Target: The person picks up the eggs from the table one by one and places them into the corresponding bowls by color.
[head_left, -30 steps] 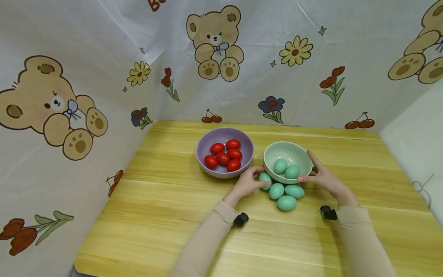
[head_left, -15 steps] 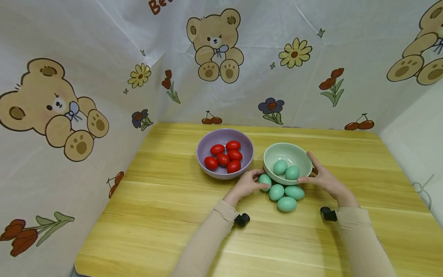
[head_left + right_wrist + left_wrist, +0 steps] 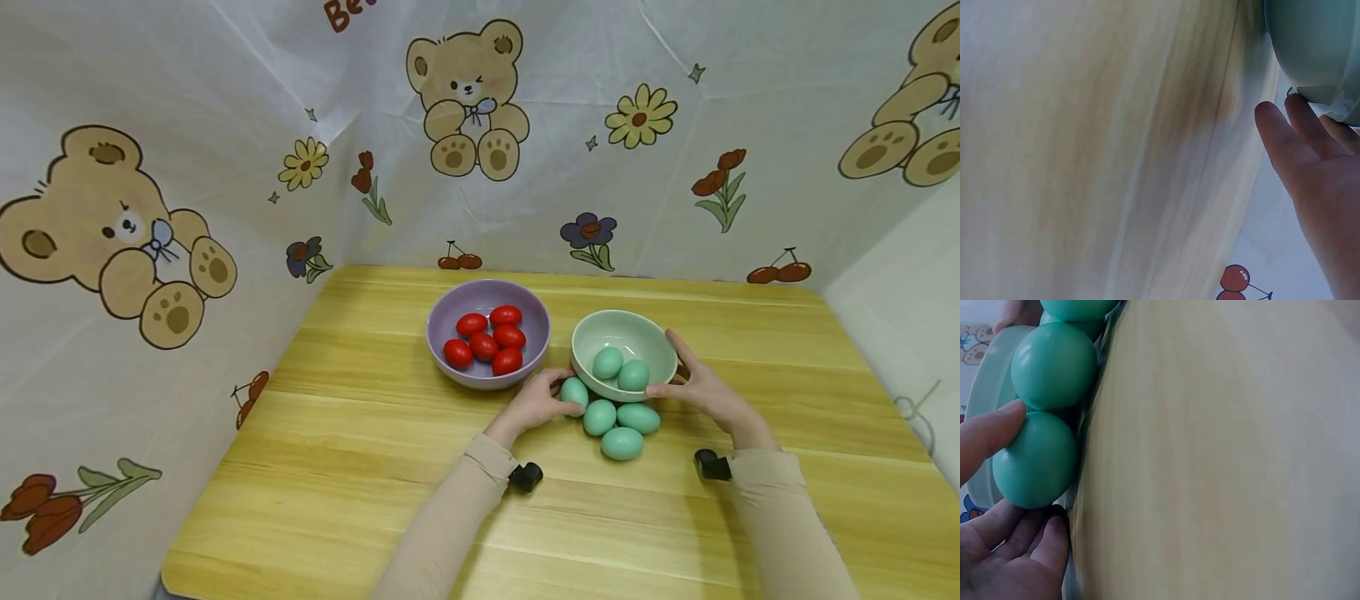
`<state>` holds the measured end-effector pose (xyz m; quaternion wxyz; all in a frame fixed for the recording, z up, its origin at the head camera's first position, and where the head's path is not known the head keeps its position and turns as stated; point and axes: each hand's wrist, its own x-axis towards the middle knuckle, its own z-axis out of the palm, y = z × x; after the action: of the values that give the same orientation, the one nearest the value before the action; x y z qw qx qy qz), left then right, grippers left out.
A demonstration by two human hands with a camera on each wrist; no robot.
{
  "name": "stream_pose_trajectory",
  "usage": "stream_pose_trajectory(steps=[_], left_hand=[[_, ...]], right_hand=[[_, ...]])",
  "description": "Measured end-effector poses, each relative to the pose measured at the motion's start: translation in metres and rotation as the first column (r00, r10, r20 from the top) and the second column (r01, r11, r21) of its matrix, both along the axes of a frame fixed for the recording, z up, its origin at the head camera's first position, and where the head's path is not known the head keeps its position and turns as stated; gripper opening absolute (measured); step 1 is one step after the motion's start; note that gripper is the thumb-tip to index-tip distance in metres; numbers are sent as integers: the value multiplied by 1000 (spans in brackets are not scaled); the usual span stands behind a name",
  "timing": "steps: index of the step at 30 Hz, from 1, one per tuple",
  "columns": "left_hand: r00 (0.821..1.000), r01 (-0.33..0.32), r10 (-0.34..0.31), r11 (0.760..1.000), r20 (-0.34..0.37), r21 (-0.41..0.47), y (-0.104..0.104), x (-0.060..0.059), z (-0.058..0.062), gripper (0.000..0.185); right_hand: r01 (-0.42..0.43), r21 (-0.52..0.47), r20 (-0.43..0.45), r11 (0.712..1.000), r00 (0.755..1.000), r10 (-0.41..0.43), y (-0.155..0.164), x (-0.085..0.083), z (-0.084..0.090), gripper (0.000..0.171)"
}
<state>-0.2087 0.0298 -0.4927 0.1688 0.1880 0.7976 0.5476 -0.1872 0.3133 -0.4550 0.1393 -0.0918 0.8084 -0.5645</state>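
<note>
Front-left of the green bowl (image 3: pixel 641 337), the left hand (image 3: pixel 536 402) pinches an egg (image 3: pixel 573 395), unmoved; the spread right hand (image 3: pixel 707 390) touches the bowl; work apparently paused.

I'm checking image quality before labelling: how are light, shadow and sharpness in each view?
Head: bright, mostly crisp, soft shadow beside the right sleeve. Left wrist: dimmer, table washed out and soft, green eggs clearer with a faint sheen. Right wrist: table grain soft, hazy shadow beside the bowl.
</note>
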Motion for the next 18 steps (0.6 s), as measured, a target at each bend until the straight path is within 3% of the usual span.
stream_pose_trajectory(steps=[10, 18], left_hand=[[1000, -5, 5, 1000, -13, 19, -5, 2, 1, 57], [981, -1, -38, 979, -189, -203, -4, 3, 5, 57]], right_hand=[[-3, 0, 5, 1000, 1000, 3, 0, 0, 2, 103], [-2, -1, 12, 1000, 1000, 2, 0, 0, -1, 103]])
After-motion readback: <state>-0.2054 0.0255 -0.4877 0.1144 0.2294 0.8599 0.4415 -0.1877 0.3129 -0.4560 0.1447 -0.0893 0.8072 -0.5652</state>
